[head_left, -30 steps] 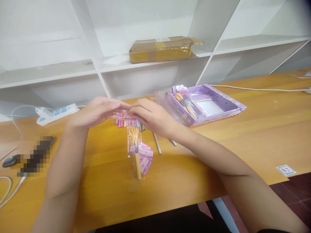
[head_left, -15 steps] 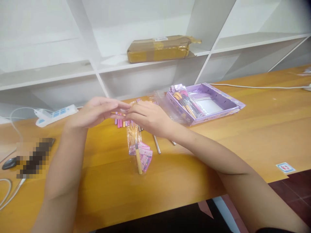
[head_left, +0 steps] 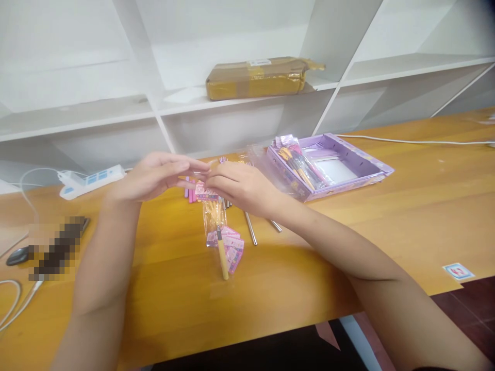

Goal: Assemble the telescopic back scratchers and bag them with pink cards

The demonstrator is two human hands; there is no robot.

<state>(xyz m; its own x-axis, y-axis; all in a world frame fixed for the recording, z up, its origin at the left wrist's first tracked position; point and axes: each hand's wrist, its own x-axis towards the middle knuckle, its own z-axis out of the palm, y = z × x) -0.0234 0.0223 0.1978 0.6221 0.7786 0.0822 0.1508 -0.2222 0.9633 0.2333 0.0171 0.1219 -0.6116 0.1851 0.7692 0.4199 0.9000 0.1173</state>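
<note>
My left hand point(head_left: 160, 175) and my right hand point(head_left: 245, 188) meet above the table, fingertips close together and closed at the top of a clear plastic bag point(head_left: 215, 208). Inside the bag a fork point(head_left: 222, 252) with a yellow handle points its tines up toward my fingers. Just under the fingertips shows a small pink printed card point(head_left: 206, 191); whether it is inside the bag I cannot tell. Several pink cards point(head_left: 234, 252) lie fanned out behind the fork handle. Beyond my hands are more forks with metal handles point(head_left: 250, 228), partly hidden by my right hand.
A purple open box point(head_left: 348, 178) at the right holds bagged forks point(head_left: 297, 167). Crumpled clear plastic point(head_left: 259, 159) lies beside it. A white power strip point(head_left: 93, 180), a black mouse point(head_left: 18, 256) and cables are at left. A taped brown parcel point(head_left: 257, 82) rests on the white shelf.
The pink card under my fingertips shows more plainly now. My hands stay almost in the same place, and the whole view has shifted slightly.
</note>
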